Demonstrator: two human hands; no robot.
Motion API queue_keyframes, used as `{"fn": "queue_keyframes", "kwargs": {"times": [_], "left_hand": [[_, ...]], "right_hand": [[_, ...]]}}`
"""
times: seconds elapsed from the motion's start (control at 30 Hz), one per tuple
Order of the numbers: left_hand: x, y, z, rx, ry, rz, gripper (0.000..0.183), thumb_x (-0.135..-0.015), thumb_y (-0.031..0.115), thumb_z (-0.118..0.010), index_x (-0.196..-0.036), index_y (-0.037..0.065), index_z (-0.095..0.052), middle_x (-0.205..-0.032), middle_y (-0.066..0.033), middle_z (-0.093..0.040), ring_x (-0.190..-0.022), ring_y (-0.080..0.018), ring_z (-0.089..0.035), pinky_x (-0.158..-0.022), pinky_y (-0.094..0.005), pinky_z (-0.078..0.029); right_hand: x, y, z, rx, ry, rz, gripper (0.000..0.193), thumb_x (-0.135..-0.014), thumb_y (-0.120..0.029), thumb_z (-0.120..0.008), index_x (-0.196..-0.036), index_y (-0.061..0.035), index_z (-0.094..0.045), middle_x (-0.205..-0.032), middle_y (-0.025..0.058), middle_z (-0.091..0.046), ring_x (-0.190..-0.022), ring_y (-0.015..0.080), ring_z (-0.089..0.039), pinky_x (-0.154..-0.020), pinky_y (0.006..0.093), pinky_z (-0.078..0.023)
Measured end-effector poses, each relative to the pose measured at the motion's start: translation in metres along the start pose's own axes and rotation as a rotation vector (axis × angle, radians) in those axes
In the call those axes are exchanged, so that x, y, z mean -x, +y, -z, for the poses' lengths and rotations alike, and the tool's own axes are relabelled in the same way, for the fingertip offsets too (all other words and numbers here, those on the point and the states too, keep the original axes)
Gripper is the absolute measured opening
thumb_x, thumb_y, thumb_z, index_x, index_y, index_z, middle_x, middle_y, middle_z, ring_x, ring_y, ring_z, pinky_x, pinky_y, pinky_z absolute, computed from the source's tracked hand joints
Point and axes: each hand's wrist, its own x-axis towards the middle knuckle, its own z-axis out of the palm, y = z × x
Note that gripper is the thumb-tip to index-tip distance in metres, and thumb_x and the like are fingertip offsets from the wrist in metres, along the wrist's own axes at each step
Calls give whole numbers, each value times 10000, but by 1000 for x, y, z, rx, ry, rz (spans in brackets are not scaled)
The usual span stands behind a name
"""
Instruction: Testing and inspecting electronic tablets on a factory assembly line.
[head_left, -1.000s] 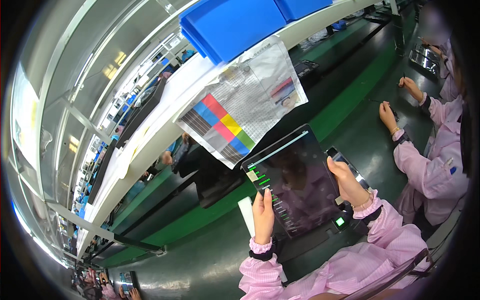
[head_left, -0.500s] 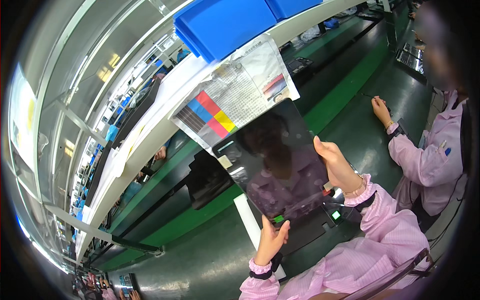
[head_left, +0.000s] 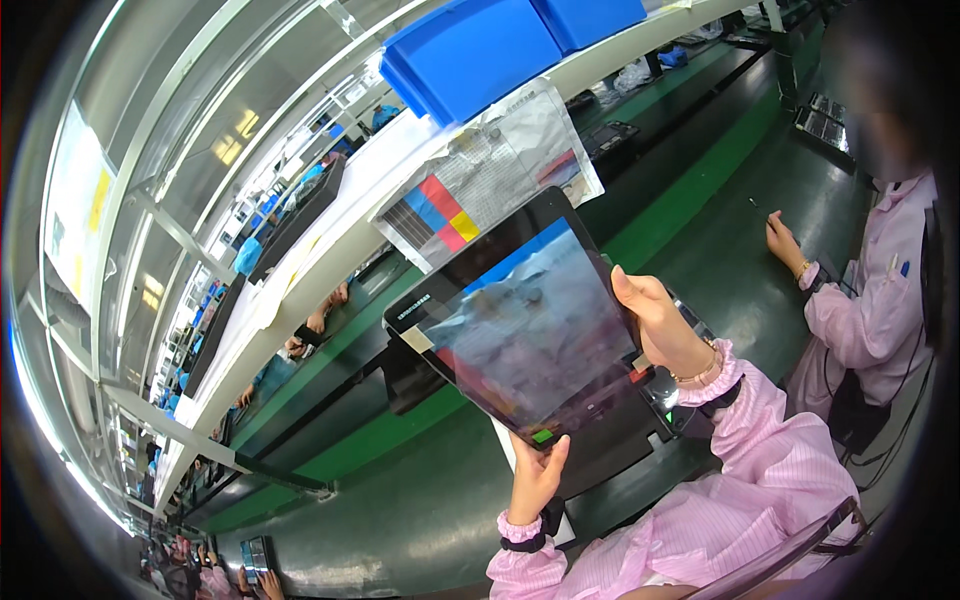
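Between my two hands a black tablet [head_left: 535, 310] is held tilted, its lit screen showing a blue and grey picture with reflections over it. My left hand [head_left: 538, 478] grips its lower edge, thumb on the front beside a small green sticker [head_left: 543, 436]. My right hand [head_left: 660, 325] clasps the right edge, thumb along the front and the other fingers hidden behind. Pale tape [head_left: 415, 340] sits at the tablet's left corner. Beneath the tablet, a dark flat device [head_left: 610, 465] lies on the bench, partly covered.
Behind the tablet a printed sheet with colour blocks [head_left: 500, 160] hangs from a pale shelf [head_left: 330, 255]. Blue bins [head_left: 480, 55] stand on that shelf. The green bench [head_left: 400, 500] runs beneath. At the right, a co-worker's hand [head_left: 783, 243] holds a thin tool over the bench.
The tablet's screen has gone from dark to lit with a picture. Both hands keep hold of the tablet, which sits slightly further left in view.
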Motion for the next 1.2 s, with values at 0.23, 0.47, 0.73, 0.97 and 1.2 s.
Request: {"fn": "queue_keyframes", "kwargs": {"times": [0.23, 0.47, 0.73, 0.97, 1.2], "left_hand": [[5, -4, 10, -97, -37, -28, 736, -924, 43, -542, -1422, 75, -1, -1071, -88, -493, -671, -76, -467, -543, -206, -391], [7, -4, 12, -127, -26, -10, 733, -941, 21, -483, -1440, 115, 46, -923, -68, -486, -557, -78, -409, -466, -225, -341], [5, 0, 13, -72, -73, 4, 604, -966, 56, -436, -1423, 120, -45, -862, -54, -455, -583, -85, -389, -470, -226, -363], [3, 0, 12, 29, -4, 23, 543, -965, 105, -470, -1391, 80, -134, -852, -23, -451, -564, -50, -375, -471, -188, -327], [1, 0, 12, 11, -9, 30, 558, -969, 103, -462, -1404, 81, -113, -843, -28, -458, -563, -52, -372, -475, -185, -329]], "right_hand": [[2, 4, -4, -2, -14, 50, 470, -1003, -379, -408, -1084, 40, -606, -1020, 58, -646, -911, 98, -588, -822, 253, -463], [2, 7, -4, -24, 9, -14, 464, -1001, -381, -413, -1073, 33, -611, -1010, 58, -648, -903, 98, -587, -819, 254, -463], [-2, 7, -4, -32, 17, 29, 468, -996, -394, -419, -1050, 28, -613, -994, 58, -647, -882, 98, -590, -793, 251, -471], [-6, 9, -6, -29, 61, -40, 477, -995, -398, -420, -1061, 35, -610, -1001, 65, -648, -892, 105, -592, -806, 258, -468], [-9, 13, -1, -48, 25, -39, 475, -998, -392, -415, -1059, 38, -609, -1023, 69, -647, -911, 108, -590, -824, 261, -463]]}}
